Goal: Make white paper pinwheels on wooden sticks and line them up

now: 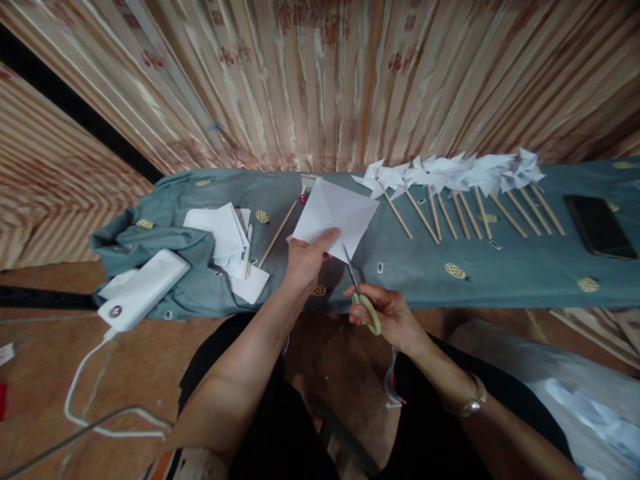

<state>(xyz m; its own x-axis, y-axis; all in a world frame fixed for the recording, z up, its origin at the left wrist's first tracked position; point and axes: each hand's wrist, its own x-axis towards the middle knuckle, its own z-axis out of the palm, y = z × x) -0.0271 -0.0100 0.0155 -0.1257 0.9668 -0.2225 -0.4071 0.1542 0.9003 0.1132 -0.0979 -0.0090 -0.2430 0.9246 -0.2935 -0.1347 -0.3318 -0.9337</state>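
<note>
My left hand [309,260] grips a square sheet of white paper [335,210] near its lower left side, with the thumb lying on top. Faint crease lines show across the sheet. In my right hand [385,310] is a pair of scissors [369,312] with light green handles. Its blades point up and away from me and meet the paper's near corner. Whether the blades are parted is too small to tell. Beyond the paper's left edge, a small red item [305,196] is partly covered. A bare wooden stick [278,233] lies to the left of my left hand.
Several white paper pinwheels [450,175] on wooden sticks lie in a row at right. A dark phone [600,227] rests past them. Left are loose white papers [213,228], a whitish pen-like stick [248,250] and a white power bank [145,290] with a cable. A pleated curtain [340,80] hangs behind.
</note>
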